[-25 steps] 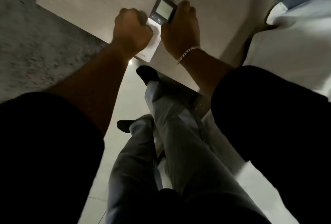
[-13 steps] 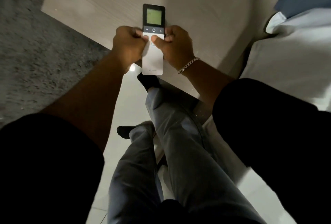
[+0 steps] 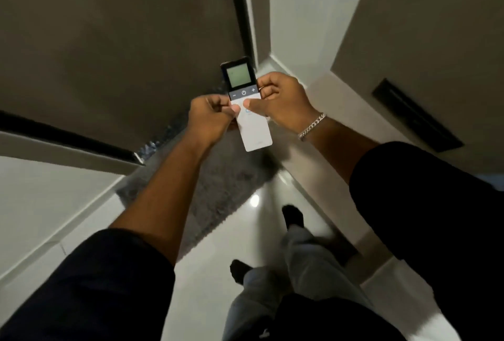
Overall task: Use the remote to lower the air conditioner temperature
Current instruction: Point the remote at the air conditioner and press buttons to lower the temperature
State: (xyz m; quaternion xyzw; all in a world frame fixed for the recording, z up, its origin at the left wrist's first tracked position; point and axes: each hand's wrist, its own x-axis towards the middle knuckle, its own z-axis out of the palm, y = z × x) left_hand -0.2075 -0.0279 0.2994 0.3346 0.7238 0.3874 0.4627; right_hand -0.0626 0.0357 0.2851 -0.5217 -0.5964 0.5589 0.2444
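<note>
The remote (image 3: 255, 133) is a slim white bar with a dark top holding a lit greenish screen and a row of minus, power and plus buttons. It is held upright in front of me, above the floor. My left hand (image 3: 210, 119) grips its left edge, thumb on the white face just below the minus button. My right hand (image 3: 281, 97) grips the right edge, thumb lying across the white face below the button row. A silver bracelet is on the right wrist. No air conditioner is in view.
A dark wall (image 3: 109, 40) fills the upper left, with a black vertical strip (image 3: 242, 5) beside it. A grey rug (image 3: 218, 193) lies on the glossy white floor (image 3: 218, 267). A pale panel with a dark slot (image 3: 414, 116) stands at the right. My legs and dark socks show below.
My view has swung up from the bed and wooden surface toward a wall and corridor. Both hands stay on the remote, which now tilts slightly left and sits higher in front of me.
</note>
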